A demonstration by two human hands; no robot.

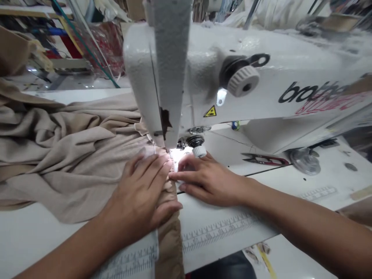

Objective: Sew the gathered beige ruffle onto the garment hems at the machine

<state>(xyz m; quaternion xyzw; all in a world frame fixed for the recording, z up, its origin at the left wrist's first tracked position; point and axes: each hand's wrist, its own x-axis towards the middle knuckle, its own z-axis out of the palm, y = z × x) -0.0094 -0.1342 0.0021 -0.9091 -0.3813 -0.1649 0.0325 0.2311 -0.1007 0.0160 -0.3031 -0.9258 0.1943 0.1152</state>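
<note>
Beige knit fabric (58, 155) lay bunched on the left of the white table (37, 240), its folded edge running under the Brother sewing machine (232, 77). The left hand (139, 193) pressed it, fingers (151, 166) slightly apart; the right hand (209, 180), fingers (188, 176) loosely together, touched the edge by the needle.

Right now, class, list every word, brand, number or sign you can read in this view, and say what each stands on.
"brothe", end blurred: black lettering on the sewing machine arm.
Yellow warning triangle on the machine: symbol too small to read.
Red lettering under the brand: too blurred.
Ruler scale on the table top: numbers too small.
</note>
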